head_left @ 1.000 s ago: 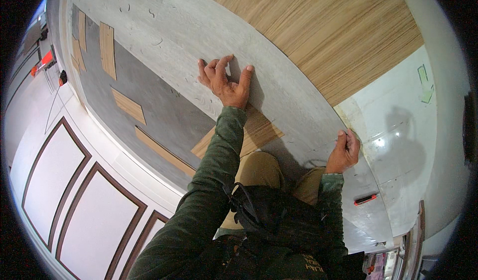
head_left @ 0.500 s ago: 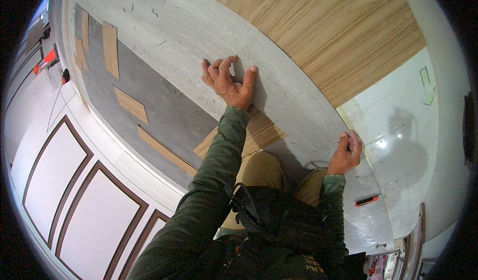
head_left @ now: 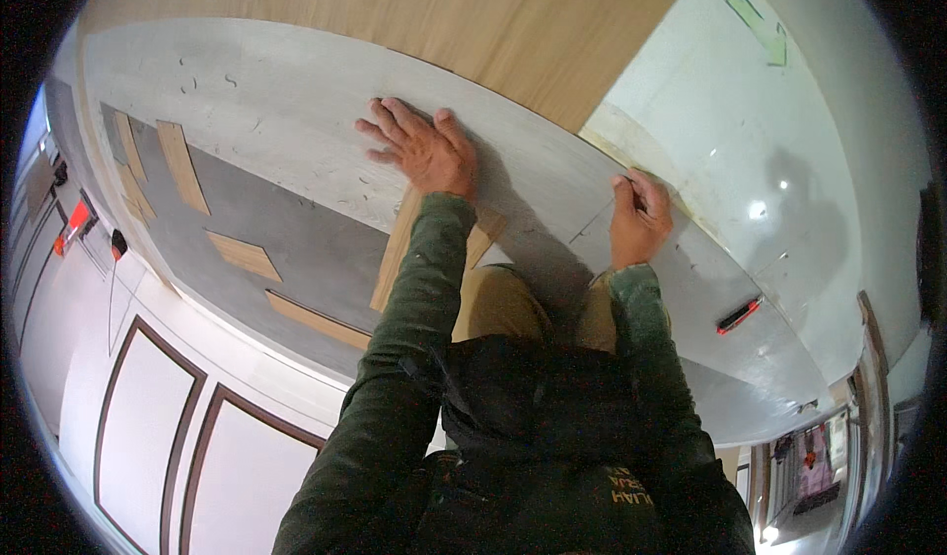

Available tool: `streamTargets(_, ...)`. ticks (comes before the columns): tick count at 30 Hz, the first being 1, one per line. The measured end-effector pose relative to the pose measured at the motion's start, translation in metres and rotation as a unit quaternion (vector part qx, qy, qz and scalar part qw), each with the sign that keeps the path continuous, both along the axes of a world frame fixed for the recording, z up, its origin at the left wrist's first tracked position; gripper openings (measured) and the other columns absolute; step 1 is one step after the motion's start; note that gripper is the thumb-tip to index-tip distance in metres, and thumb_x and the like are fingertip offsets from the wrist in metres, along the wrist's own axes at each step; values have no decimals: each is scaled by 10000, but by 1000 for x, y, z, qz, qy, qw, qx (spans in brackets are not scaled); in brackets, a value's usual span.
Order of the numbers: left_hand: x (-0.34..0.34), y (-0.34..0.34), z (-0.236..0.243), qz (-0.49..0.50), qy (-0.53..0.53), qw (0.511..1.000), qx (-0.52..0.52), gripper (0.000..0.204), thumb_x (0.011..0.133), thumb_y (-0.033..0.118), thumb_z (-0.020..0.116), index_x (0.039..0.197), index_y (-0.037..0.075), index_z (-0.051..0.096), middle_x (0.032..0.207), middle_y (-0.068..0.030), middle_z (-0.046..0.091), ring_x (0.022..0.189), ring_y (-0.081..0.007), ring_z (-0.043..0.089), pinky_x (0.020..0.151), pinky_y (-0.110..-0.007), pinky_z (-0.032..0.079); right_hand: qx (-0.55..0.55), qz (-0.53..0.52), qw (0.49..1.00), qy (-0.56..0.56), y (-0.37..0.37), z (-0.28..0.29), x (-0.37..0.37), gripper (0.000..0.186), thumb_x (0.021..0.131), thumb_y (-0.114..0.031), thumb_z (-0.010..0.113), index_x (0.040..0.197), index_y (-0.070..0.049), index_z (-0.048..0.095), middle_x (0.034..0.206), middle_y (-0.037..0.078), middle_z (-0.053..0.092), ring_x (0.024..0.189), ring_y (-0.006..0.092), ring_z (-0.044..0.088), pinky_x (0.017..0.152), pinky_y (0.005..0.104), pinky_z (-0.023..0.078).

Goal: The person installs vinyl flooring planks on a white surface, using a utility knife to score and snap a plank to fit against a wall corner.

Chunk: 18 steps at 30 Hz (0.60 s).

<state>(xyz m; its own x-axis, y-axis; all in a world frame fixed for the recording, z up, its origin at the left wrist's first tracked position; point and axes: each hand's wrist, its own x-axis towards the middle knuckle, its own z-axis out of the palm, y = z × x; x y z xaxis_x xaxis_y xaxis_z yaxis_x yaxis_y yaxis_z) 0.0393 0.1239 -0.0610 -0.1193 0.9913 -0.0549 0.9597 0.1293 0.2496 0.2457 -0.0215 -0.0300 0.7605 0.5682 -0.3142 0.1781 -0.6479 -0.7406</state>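
My left hand [head_left: 424,155] lies with its fingers spread on the pale grey planks [head_left: 326,91]. My right hand [head_left: 639,222] is closed, thumb against curled fingers, near the edge where the grey planks meet the white tiles [head_left: 691,91]. Whatever it pinches is too small to make out. From its fingertips a thin dark line [head_left: 592,222] runs down across the grey surface; I cannot tell whether it is a mark or an object. Under my left forearm a wood-grain plank piece [head_left: 395,259] is partly hidden.
A red and black utility knife [head_left: 738,315] lies right of my right hand. Wood-grain planks [head_left: 493,22] stretch along the far side. Several narrow wood-grain offcuts [head_left: 244,256] are scattered on the darker grey floor [head_left: 296,224] at left. A green arrow [head_left: 758,27] marks the tiles.
The view has turned and shifted. My left hand's fingers, curled before, are now spread out. My right hand remains closed, and the thin dark line now shows beside it.
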Motion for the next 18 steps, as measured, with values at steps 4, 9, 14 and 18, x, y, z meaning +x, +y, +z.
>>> streamTargets(4, 48, -5, 15, 4, -4, 997, -75, 887, 913, 594, 326, 1483, -39, 78, 1539, -295, -39, 1415, -480, -95, 1030, -720, -46, 12, 3, 1000, -4, -2, -1, 2, 178, 756, -93, 752, 915, -42, 691, 830, 81, 656, 731, 178, 628, 679, 302, 507)
streamTargets(9, 66, -6, 23, -9, 23, 996, -86, 885, 901, 603, 343, 1488, -18, 113, 1557, -249, 19, 1419, -475, -80, 1045, -711, -13, 12, 14, 999, -28, -1, 1, 2, 179, 750, -97, 755, 910, -51, 688, 828, 82, 656, 721, 192, 632, 679, 307, 505)
streamTargets(14, 68, -5, 25, -2, 39, 996, -85, 865, 902, 578, 368, 1490, -8, 127, 1562, -231, 50, 1426, -461, -63, 1058, -697, 1, 17, 44, 998, -50, -2, 2, 3, 186, 746, -121, 747, 911, -71, 678, 851, 90, 645, 760, 233, 637, 693, 335, 513)
streamTargets(18, 67, -6, 28, -2, 29, 997, -69, 838, 908, 560, 367, 1487, -8, 152, 1561, -229, 70, 1429, -457, -50, 1062, -693, 8, -35, 100, 992, -60, 1, 9, 4, 209, 776, -169, 713, 966, -95, 668, 908, 91, 634, 795, 261, 627, 719, 369, 512)
